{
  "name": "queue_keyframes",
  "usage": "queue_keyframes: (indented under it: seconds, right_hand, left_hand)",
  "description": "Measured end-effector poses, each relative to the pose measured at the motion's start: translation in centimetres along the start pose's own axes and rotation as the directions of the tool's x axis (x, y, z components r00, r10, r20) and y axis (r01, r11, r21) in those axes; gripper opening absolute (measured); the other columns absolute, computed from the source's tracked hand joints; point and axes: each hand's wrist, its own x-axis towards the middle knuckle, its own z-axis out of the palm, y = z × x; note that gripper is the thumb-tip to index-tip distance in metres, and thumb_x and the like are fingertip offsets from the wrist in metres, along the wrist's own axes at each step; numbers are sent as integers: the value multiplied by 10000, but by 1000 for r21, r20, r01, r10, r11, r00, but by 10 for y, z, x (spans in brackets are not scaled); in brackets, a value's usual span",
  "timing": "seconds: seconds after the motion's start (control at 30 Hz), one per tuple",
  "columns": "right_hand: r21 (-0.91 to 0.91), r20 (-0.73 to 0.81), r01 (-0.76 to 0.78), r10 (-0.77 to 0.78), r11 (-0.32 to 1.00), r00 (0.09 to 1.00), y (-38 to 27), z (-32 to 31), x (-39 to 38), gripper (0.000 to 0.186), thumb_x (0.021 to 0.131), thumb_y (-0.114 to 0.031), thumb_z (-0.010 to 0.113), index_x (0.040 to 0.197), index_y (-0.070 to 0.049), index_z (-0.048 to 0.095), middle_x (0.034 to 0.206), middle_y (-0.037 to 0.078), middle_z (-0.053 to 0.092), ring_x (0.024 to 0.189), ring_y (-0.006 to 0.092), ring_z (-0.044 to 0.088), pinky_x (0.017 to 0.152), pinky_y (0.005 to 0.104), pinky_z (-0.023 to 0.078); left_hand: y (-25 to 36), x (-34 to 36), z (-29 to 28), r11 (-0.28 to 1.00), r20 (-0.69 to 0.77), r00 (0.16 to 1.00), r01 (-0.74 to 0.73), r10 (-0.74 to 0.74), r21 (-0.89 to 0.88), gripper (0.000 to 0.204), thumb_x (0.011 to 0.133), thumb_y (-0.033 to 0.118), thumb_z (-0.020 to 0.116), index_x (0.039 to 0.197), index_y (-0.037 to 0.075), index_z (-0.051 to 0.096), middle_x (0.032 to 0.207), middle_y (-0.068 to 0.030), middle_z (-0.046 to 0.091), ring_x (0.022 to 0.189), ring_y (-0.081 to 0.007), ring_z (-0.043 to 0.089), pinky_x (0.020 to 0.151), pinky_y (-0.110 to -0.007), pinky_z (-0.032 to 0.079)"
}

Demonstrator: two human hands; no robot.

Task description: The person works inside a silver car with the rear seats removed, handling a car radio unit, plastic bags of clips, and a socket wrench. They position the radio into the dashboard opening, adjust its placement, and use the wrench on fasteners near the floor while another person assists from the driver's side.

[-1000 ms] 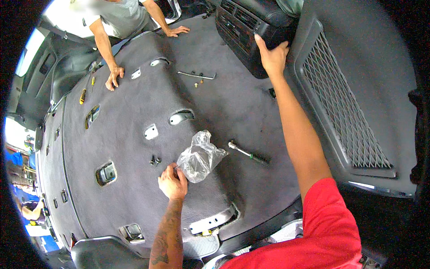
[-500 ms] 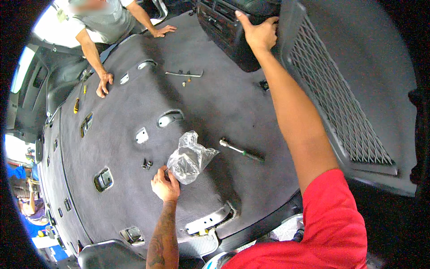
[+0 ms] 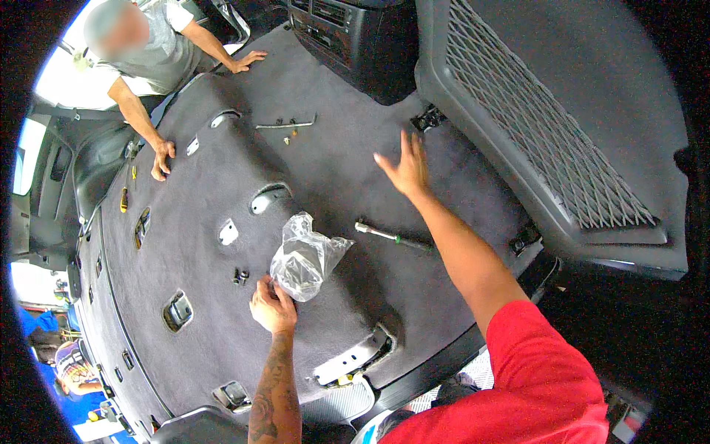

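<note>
Head view: right hand (image 3: 408,172) has come off black console (image 3: 359,52), now above gray carpet (image 3: 451,181), fingers (image 3: 406,148) spread, holding nothing. Black bracket (image 3: 427,117) just beyond fingertips. Left hand (image 3: 274,307) at lower left edge of clear plastic bag (image 3: 305,260), fingers curled; cannot tell whether gripping. Bag lies on carpet's raised hump, between small dark bolts (image 3: 240,277) and ratchet (image 3: 388,235). Co-worker's hand (image 3: 162,159) rests on carpet, near yellow-and-black screwdriver (image 3: 124,200).
</note>
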Motion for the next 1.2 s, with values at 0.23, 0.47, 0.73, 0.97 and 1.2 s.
queue_keyframes:
  seconds: [0.23, 0.47, 0.73, 0.97, 1.2]
  right_hand:
    - [-181, 23, 174, -173, 968, 985, 47, 20, -45, 718, 893, -532, 535, 1376, -5, 462, 1481, 270, 337, 1384, 440, 293, 1146, 528, 206]
    - [-216, 78, 111, -96, 970, 992, 40, 14, -44, 707, 893, -535, 529, 1390, -39, 451, 1507, 234, 311, 1412, 377, 270, 1160, 503, 176]
    - [-183, 53, 106, -98, 977, 994, 41, 16, -43, 691, 884, -527, 540, 1363, -35, 472, 1494, 235, 326, 1401, 377, 286, 1149, 507, 192]
    - [-152, 52, 97, -90, 984, 995, 45, 17, -43, 684, 889, -525, 539, 1363, -37, 475, 1492, 234, 329, 1400, 378, 289, 1148, 501, 200]
    - [-144, 18, 103, -101, 984, 995, 47, 19, -49, 655, 876, -511, 572, 1340, -54, 502, 1471, 221, 351, 1376, 374, 311, 1137, 486, 218]
  left_hand:
    - [-3, -2, 2, 999, -35, 999, -35, 35, 1, 223, 869, 220, 564, 1023, 69, 618, 744, -108, 616, 735, -307, 590, 748, -429, 442]
    - [-4, -2, 3, 999, -57, 998, -36, 34, -29, 269, 876, 259, 543, 1050, 65, 608, 794, -119, 622, 770, -336, 585, 751, -446, 429]
    - [0, -1, 3, 1000, -77, 997, -6, 5, -14, 288, 868, 296, 545, 1018, 56, 602, 774, -155, 621, 776, -370, 591, 726, -463, 438]
    - [0, 0, 3, 1000, -44, 999, -5, 4, -11, 330, 897, 361, 510, 1005, 60, 591, 728, -152, 589, 722, -368, 573, 684, -465, 430]
    - [0, 2, 3, 998, -20, 1000, -6, 5, -59, 330, 899, 367, 511, 1017, 68, 583, 742, -148, 598, 729, -370, 575, 691, -470, 432]
